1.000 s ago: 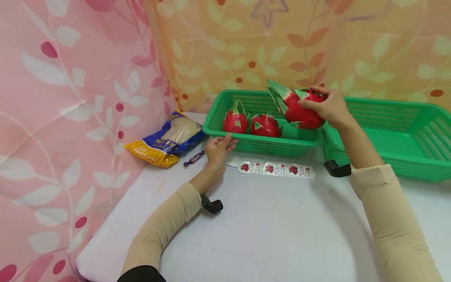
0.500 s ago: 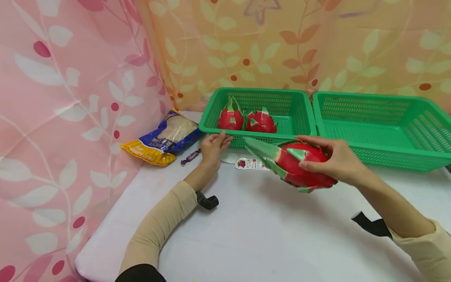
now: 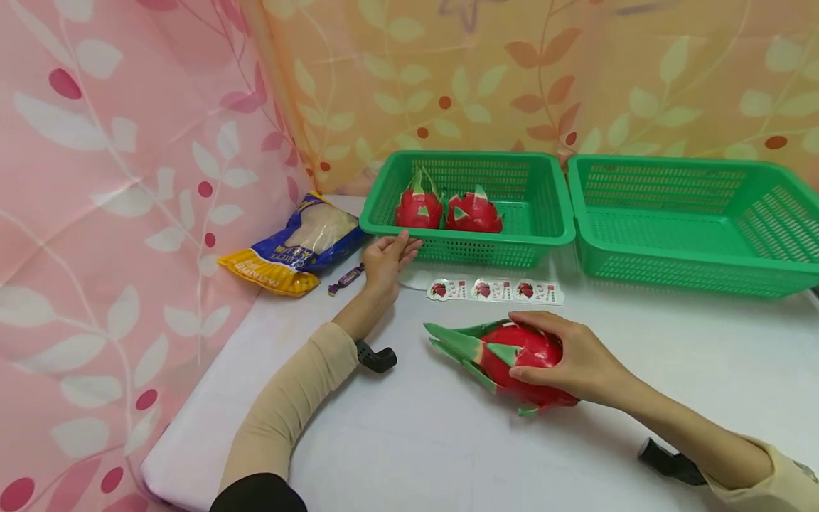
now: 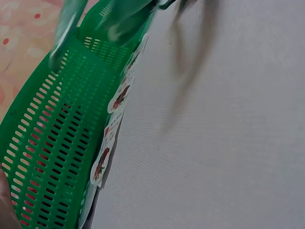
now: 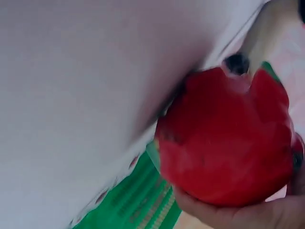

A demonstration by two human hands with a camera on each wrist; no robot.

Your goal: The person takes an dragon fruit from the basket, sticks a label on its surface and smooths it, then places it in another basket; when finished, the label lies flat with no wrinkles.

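The right hand (image 3: 579, 363) is holding a red dragon fruit (image 3: 495, 363) in front of the baskets, its grip closing around the body with the thumb on the near side and the fingers over the far side. The fruit is lying sideways in the grip, its green leaf tips pointing left; whether its underside is touching the white tabletop (image 3: 448, 441), the views are not making clear. The left hand (image 3: 384, 267) is resting at the front of the left green basket (image 3: 486, 252), its grip standing relaxed, with the thumb pointing up near the rim and the fingers extending to the right. Inside that basket, a leafy dragon fruit (image 3: 418, 208) is standing beside a second dragon fruit (image 3: 473, 215). The right green basket (image 3: 691, 264) is sitting just beside it. A strip of three dragon fruit stickers (image 3: 493, 290) is lying between the left basket and the held fruit. A purple wrapped candy (image 3: 347, 279) is lying left of the left hand, near a blue-and-yellow food bag (image 3: 301, 245).
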